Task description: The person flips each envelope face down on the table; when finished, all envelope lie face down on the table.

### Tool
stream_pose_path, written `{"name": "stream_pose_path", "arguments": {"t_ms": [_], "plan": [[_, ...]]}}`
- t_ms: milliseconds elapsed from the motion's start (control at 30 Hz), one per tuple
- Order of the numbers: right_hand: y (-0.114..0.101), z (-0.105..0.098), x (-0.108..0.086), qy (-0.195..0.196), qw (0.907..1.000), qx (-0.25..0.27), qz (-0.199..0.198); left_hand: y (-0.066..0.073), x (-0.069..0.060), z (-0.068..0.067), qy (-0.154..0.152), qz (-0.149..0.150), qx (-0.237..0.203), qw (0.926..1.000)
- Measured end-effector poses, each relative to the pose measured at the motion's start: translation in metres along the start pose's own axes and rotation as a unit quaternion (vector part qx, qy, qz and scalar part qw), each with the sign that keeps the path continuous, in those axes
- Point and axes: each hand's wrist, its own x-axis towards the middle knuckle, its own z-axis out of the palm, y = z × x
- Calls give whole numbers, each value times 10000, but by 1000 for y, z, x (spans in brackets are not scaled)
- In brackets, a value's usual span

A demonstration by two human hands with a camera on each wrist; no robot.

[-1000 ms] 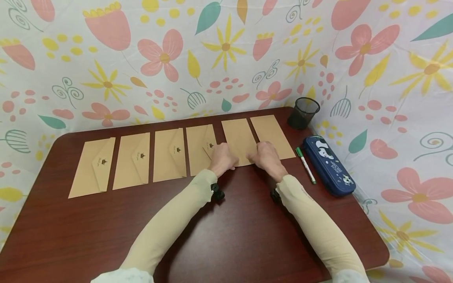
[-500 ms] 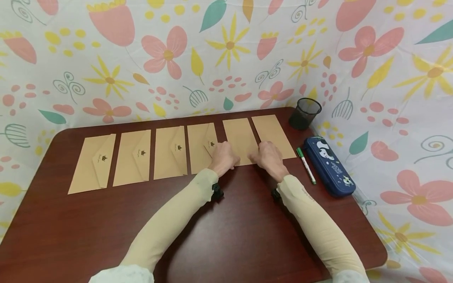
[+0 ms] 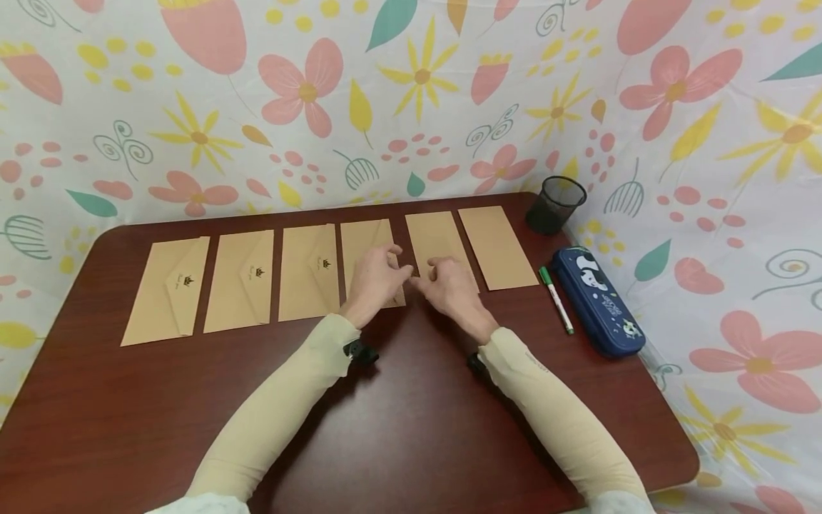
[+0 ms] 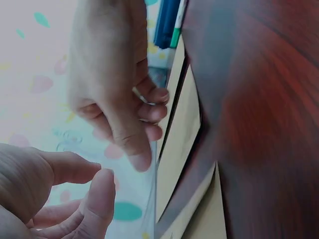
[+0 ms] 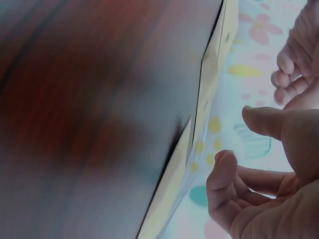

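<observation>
The left hand (image 3: 375, 280) and the right hand (image 3: 453, 289) are over envelopes (image 3: 435, 234). One pen (image 3: 556, 300) lies beside a pencil case (image 3: 599, 301).

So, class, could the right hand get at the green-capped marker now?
Probably yes: the right hand looks empty, the green-capped marker lies uncovered beside the pencil case, and nothing stands between hand and marker.

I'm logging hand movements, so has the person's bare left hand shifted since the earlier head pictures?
Yes, leftward: the bare left hand appears farther from the black round mesh cup and over more of the tan rectangular paper envelope fourth from left.
</observation>
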Motion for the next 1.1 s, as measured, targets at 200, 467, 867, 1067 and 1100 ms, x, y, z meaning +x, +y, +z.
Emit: {"name": "stream_pose_path", "arguments": {"t_ms": [200,467,867,1067,1100], "plan": [[-6,26,12,-213,9986,-370,-305,-16,-4,-19,329,-91,-190,9992],[15,75,50,-845,9938,-726,-40,-31,-5,-24,390,-21,-100,9992],[-8,55,37,-1106,9934,65,288,-45,-4,-33,324,-382,3,9987],[11,67,47,-1014,9941,25,380,-54,-3,-36,341,-368,42,9987],[14,68,48,-971,9946,-28,354,-56,-4,-36,328,-363,40,9988]]}}
